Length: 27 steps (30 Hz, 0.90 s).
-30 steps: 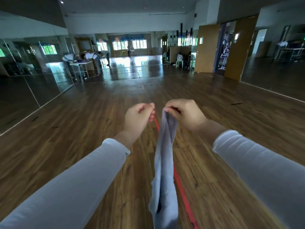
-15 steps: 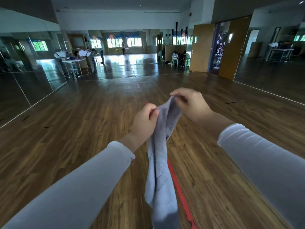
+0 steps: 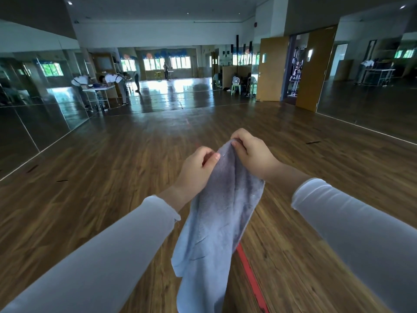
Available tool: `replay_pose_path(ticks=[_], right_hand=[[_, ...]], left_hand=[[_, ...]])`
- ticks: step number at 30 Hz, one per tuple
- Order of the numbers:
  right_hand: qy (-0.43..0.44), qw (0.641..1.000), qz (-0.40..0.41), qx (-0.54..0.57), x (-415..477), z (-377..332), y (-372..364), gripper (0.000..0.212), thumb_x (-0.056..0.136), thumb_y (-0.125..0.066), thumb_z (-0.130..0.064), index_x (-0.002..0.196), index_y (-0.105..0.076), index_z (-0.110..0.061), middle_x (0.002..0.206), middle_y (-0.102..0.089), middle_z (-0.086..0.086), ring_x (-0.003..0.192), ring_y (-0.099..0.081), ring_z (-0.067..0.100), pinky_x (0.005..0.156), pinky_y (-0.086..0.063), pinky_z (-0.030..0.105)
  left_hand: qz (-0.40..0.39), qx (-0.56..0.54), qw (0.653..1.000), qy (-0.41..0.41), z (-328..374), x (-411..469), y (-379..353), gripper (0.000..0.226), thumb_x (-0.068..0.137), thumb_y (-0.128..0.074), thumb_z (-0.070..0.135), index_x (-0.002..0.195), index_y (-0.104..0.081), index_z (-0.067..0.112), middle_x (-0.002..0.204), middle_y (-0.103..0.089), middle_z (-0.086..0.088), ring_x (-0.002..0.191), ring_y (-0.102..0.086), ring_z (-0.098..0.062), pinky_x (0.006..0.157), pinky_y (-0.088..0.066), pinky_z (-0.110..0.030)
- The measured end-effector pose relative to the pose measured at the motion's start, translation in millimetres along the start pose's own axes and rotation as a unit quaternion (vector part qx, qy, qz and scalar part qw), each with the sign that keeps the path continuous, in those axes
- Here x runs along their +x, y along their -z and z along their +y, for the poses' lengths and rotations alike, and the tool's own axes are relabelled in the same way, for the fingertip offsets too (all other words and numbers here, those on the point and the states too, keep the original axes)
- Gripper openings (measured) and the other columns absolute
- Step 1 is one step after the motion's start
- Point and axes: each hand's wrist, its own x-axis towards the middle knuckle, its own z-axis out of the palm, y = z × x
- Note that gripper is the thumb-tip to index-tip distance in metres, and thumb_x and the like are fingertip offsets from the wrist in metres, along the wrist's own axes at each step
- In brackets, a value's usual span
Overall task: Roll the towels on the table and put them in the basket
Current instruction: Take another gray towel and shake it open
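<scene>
The left sleeve and the right sleeve are long, white, of thin smooth cloth. They fit closely and end in a plain hem at the wrist. The left hand and the right hand are bare.

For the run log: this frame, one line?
towel: unrolled, hanging | left hand: pinches top edge | right hand: pinches top edge

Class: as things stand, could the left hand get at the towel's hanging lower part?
Probably yes: the towel hangs free just below the left hand, nothing between, and the right hand pinches its top.
</scene>
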Motion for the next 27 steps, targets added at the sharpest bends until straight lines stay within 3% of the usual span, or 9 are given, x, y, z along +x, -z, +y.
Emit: replay_pose_path(ticks=[3,5,8,10,15,18,21,25,27], right_hand=[[-0.03,0.999,0.024,-0.023,8.2,4.1,14.2,0.014,0.102,-0.043,-0.019,0.106,-0.053,-0.011,0.092,-0.06,0.004,0.084,-0.056,0.018,0.072,-0.041,0.03],[-0.027,0.998,0.029,-0.051,11.6,10.8,25.1,0.012,0.101,-0.047,-0.024,0.106,-0.054,-0.015,0.094,-0.062,0.002,0.086,-0.057,0.019,0.073,-0.045,0.037],[-0.015,0.996,-0.022,-0.083,9.3,20.2,33.2,0.008,0.094,-0.06,-0.039,0.1,-0.06,-0.033,0.101,-0.064,-0.017,0.091,-0.057,0.005,0.074,-0.047,0.03],[-0.01,0.996,-0.047,-0.081,7.3,25.6,33.5,0.007,0.093,-0.061,-0.04,0.097,-0.066,-0.036,0.102,-0.065,-0.023,0.094,-0.059,0.0,0.077,-0.047,0.027],[0.013,0.993,-0.082,-0.083,11.9,31.7,31.6,0.01,0.096,-0.059,-0.022,0.094,-0.066,-0.016,0.09,-0.065,-0.008,0.081,-0.058,0.008,0.071,-0.044,0.03],[-0.025,0.993,-0.087,-0.07,13.2,28.8,23.3,0.01,0.098,-0.054,-0.019,0.098,-0.062,-0.013,0.092,-0.062,-0.002,0.081,-0.054,0.009,0.07,-0.04,0.022],[-0.044,0.993,-0.104,-0.017,12.3,24.5,21.4,0.013,0.101,-0.051,-0.025,0.103,-0.062,-0.02,0.095,-0.06,-0.012,0.085,-0.054,-0.001,0.07,-0.04,0.008],[-0.001,0.996,-0.084,-0.032,13.8,22.7,25.7,0.023,0.098,-0.055,-0.038,0.076,-0.058,-0.032,0.079,-0.06,-0.011,0.074,-0.054,0.003,0.068,-0.041,0.027],[0.01,0.999,-0.049,-0.004,16.5,23.2,28.4,0.025,0.098,-0.055,-0.036,0.074,-0.057,-0.032,0.075,-0.058,-0.011,0.068,-0.05,0.005,0.068,-0.041,0.031]], left_hand=[[-0.08,0.014,0.995,0.052,-20.7,-15.6,-4.2,0.034,0.098,-0.051,0.039,0.069,-0.046,0.022,0.065,-0.048,0.011,0.061,-0.045,-0.003,0.06,-0.035,-0.022],[-0.094,0.019,0.993,0.07,-32.7,-23.2,-3.2,0.037,0.099,-0.049,0.039,0.068,-0.043,0.02,0.064,-0.044,0.009,0.056,-0.04,-0.001,0.057,-0.032,-0.018],[-0.015,0.04,0.998,0.054,-33.1,-11.4,5.4,0.037,0.1,-0.049,0.031,0.067,-0.037,0.018,0.063,-0.041,0.003,0.056,-0.04,-0.002,0.056,-0.032,-0.018],[0.022,0.05,0.998,0.029,-25.6,2.9,12.8,0.039,0.099,-0.05,0.028,0.065,-0.033,0.021,0.061,-0.038,0.005,0.056,-0.04,-0.003,0.056,-0.031,-0.017],[0.029,0.088,0.995,-0.024,-17.2,32.0,28.0,0.034,0.097,-0.054,0.03,0.065,-0.042,0.029,0.06,-0.047,0.009,0.062,-0.047,0.0,0.057,-0.032,-0.014],[0.032,0.091,0.995,-0.04,-13.2,42.7,31.1,0.024,0.096,-0.056,0.029,0.073,-0.052,0.025,0.062,-0.051,0.012,0.064,-0.05,0.005,0.058,-0.033,-0.01],[0.032,0.109,0.993,-0.042,-11.6,50.1,34.6,0.021,0.095,-0.057,0.034,0.077,-0.058,0.022,0.064,-0.054,0.011,0.065,-0.051,0.002,0.057,-0.034,-0.013],[0.011,0.125,0.991,-0.053,-7.6,55.1,34.4,0.024,0.094,-0.057,0.04,0.077,-0.061,0.024,0.065,-0.058,0.007,0.065,-0.054,-0.008,0.06,-0.041,-0.029],[0.018,0.118,0.992,-0.05,-2.9,58.2,33.7,0.023,0.093,-0.057,0.042,0.075,-0.06,0.028,0.063,-0.056,0.009,0.064,-0.053,-0.008,0.058,-0.039,-0.029]])
